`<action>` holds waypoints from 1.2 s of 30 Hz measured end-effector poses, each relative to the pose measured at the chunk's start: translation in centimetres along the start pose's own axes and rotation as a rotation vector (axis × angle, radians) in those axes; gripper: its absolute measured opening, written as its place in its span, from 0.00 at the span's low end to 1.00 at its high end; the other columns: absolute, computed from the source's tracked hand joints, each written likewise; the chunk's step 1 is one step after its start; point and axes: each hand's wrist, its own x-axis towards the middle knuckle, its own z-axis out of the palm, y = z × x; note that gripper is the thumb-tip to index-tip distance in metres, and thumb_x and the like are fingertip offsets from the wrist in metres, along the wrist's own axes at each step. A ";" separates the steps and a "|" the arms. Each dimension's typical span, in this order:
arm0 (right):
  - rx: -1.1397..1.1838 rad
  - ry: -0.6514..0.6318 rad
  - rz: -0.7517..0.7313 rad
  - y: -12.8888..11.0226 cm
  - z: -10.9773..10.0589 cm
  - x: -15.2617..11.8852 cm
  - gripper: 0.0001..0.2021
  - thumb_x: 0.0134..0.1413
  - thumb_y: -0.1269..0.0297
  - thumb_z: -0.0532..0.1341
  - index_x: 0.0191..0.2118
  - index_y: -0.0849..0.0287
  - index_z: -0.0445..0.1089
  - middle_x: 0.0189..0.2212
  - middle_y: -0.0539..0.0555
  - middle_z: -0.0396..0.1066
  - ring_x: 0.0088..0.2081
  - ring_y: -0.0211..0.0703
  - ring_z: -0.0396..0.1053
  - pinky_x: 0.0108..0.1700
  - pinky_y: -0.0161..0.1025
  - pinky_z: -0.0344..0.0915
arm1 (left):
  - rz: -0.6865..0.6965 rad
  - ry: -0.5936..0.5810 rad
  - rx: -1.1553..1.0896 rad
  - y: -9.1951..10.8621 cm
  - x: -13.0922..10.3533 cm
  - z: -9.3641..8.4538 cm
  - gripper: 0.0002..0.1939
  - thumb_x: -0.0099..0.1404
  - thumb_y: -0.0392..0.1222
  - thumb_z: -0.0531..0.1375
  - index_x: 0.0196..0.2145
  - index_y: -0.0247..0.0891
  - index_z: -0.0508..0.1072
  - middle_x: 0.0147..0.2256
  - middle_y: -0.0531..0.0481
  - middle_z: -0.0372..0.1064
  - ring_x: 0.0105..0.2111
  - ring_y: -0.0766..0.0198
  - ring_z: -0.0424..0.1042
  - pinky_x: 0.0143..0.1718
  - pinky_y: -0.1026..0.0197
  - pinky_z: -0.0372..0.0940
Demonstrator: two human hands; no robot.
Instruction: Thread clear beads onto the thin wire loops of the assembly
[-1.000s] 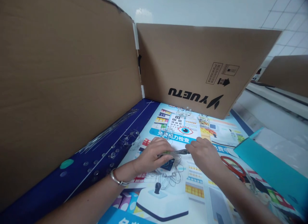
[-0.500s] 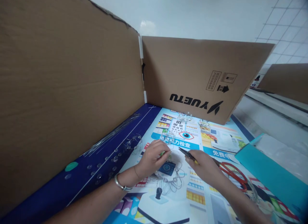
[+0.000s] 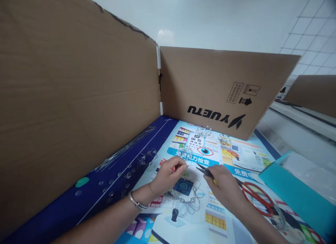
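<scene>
Gripping the dark, fine-nosed pliers with a touch of yellow on the handle (image 3: 206, 171), the right hand (image 3: 223, 183) is closed around the handles; the slim jaws stand slightly parted and point toward the left hand. The left hand (image 3: 169, 172), with a silver bangle (image 3: 138, 201) at the wrist, has thumb and fingertips pressed together; whatever lies between them is too fine to tell. The two hands are apart.

Just below the hands lies a cluster of clear beads and thin looped wire (image 3: 187, 200), beside a dark blue printed square. The work surface (image 3: 215, 193) carries a bright printed sheet with an eye chart, an eye, shelves and white Chinese lettering. Further clear beaded wire pieces (image 3: 203, 132) rest near the rear panel. Scissors with red-orange handles (image 3: 257, 198) lie beside the right forearm, and an open turquoise box or folder with clear film (image 3: 299, 198) sits at the right.

Along the left runs a dark blue border (image 3: 90, 198) with a white line. It carries loose clear beads (image 3: 111, 193), a green oval piece (image 3: 82, 182) and a bundle of thin straight wires (image 3: 123, 149) near the left cardboard panel (image 3: 78, 83). The rear cardboard panel (image 3: 220, 79), with inverted YUETU print, meets it at a corner. Beyond are a pale glossy surface, a white grid-lined tiled area (image 3: 309, 37) and another brown cardboard piece (image 3: 312, 93).
</scene>
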 end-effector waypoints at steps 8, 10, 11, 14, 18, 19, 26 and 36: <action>0.281 -0.200 0.039 0.1 0.8 0.0 0.13 0.56 0.57 0.49 0.24 0.58 0.57 0.23 0.47 0.62 0.26 0.37 0.59 0.27 0.33 0.52 | 0.226 0.075 0.114 -0.2 0.0 -0.1 0.05 0.62 0.33 0.53 0.28 0.37 0.66 0.28 0.50 0.65 0.31 0.64 0.63 0.34 0.60 0.60; 0.369 -0.243 0.047 0.0 1.1 -0.1 0.14 0.56 0.56 0.49 0.24 0.58 0.56 0.22 0.47 0.60 0.26 0.36 0.58 0.27 0.32 0.51 | 0.283 0.070 0.163 -0.4 0.0 -0.1 0.05 0.61 0.32 0.53 0.29 0.37 0.66 0.28 0.49 0.65 0.31 0.64 0.63 0.34 0.60 0.60; 0.400 -0.253 0.050 0.0 1.2 -0.1 0.14 0.56 0.55 0.49 0.24 0.58 0.57 0.22 0.46 0.59 0.26 0.36 0.57 0.27 0.32 0.51 | 0.303 0.067 0.186 -0.6 -0.1 -0.1 0.05 0.60 0.31 0.53 0.30 0.37 0.66 0.28 0.49 0.65 0.31 0.64 0.63 0.34 0.60 0.60; 0.459 -0.254 0.056 -0.2 1.1 -0.2 0.14 0.55 0.55 0.50 0.24 0.58 0.57 0.21 0.46 0.58 0.26 0.35 0.56 0.27 0.32 0.52 | 0.344 0.075 0.247 -0.9 -0.2 0.0 0.05 0.59 0.30 0.54 0.29 0.37 0.66 0.27 0.49 0.65 0.31 0.64 0.63 0.34 0.60 0.61; 0.555 -0.259 0.099 -0.3 0.8 -0.2 0.14 0.53 0.54 0.52 0.25 0.59 0.60 0.22 0.47 0.59 0.26 0.35 0.56 0.27 0.32 0.53 | 0.340 0.139 0.312 -1.1 -0.1 0.1 0.05 0.60 0.31 0.54 0.27 0.37 0.65 0.26 0.49 0.65 0.30 0.64 0.63 0.34 0.59 0.61; 0.576 -0.261 0.115 -0.3 0.7 -0.2 0.14 0.52 0.54 0.52 0.25 0.59 0.61 0.22 0.47 0.59 0.26 0.35 0.56 0.27 0.32 0.53 | 0.338 0.151 0.322 -1.1 -0.1 0.1 0.05 0.60 0.31 0.54 0.27 0.37 0.65 0.26 0.50 0.64 0.30 0.64 0.63 0.34 0.59 0.61; 0.521 -0.266 0.117 -0.3 0.9 -0.2 0.14 0.52 0.53 0.52 0.25 0.59 0.61 0.21 0.48 0.60 0.25 0.36 0.57 0.27 0.32 0.53 | 0.358 0.128 0.388 -1.1 -0.2 0.1 0.06 0.60 0.31 0.54 0.26 0.37 0.66 0.26 0.49 0.65 0.31 0.64 0.63 0.34 0.59 0.60; 0.451 -0.208 0.177 0.1 1.6 -0.3 0.13 0.54 0.56 0.50 0.25 0.57 0.60 0.19 0.46 0.62 0.22 0.35 0.59 0.24 0.32 0.52 | 0.439 -0.088 0.352 -1.2 -0.1 0.1 0.06 0.61 0.32 0.54 0.27 0.37 0.67 0.27 0.50 0.67 0.31 0.65 0.64 0.35 0.59 0.60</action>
